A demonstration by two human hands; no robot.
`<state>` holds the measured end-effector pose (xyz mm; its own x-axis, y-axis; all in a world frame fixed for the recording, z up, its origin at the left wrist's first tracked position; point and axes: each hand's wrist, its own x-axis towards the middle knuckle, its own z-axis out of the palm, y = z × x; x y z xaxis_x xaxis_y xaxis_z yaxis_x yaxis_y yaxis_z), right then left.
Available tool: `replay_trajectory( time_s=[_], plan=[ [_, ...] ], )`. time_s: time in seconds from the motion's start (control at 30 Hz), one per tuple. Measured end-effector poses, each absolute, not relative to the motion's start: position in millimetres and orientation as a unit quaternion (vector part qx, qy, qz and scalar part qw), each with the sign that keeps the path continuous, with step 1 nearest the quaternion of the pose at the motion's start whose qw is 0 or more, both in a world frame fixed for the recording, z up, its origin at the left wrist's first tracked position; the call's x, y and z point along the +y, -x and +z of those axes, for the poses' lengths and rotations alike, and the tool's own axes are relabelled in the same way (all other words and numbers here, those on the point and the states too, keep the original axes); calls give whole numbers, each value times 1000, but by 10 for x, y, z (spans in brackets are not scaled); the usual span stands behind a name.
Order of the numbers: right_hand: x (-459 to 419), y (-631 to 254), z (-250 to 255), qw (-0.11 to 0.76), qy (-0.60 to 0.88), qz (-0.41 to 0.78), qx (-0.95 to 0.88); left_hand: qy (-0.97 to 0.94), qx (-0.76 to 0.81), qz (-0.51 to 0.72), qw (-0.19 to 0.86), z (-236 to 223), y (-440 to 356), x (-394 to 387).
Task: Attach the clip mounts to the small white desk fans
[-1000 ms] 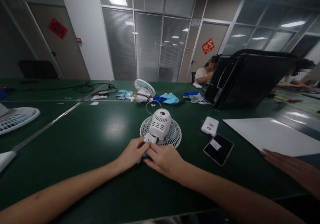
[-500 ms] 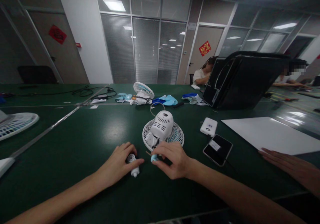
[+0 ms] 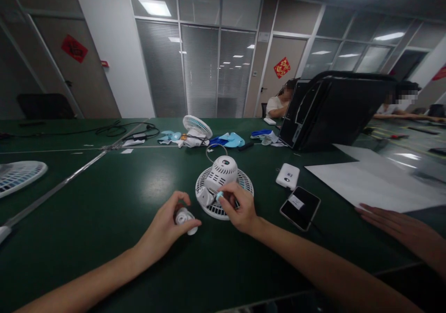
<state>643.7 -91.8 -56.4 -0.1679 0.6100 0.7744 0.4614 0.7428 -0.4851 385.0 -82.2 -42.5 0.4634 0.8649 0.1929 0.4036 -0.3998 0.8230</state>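
A white fan (image 3: pixel 223 173) lies grille-down on the green table, its motor housing upward. My right hand (image 3: pixel 240 208) is closed in a pinch on a small light-blue knob (image 3: pixel 219 196), beside the white joint at the near side of the housing. The thin shaft seen on the knob earlier is hidden now. To the left, my left hand (image 3: pixel 170 220) curls around a small white plastic part (image 3: pixel 184 217) with a round end, thumb along its near side. How firmly those fingers grip cannot be made out.
Right of the fan lie a white power bank (image 3: pixel 287 176) and a phone (image 3: pixel 300 208). Another person's hand (image 3: pixel 397 227) rests by white sheets (image 3: pixel 358 183). Behind are a second fan (image 3: pixel 197 129), blue cloths (image 3: pixel 232 140) and a large black case (image 3: pixel 334 113).
My right hand has carried the light-blue knob up and forward to the fan's joint. The white part in my left hand has turned, showing its round end more. Another sheet now shows at right.
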Motion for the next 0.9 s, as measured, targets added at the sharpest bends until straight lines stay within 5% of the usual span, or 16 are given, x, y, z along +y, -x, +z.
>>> replay_trajectory(
  time_s=[0.37,0.9],
  plan=[
    [-956,-6384,-531,548,352,91,-754,-637,393,369,551,-452,-3951,-847],
    [-997,-6369,-524,495,317,74,-805,-648,422,345,531,-313,-4073,-840]
  ],
)
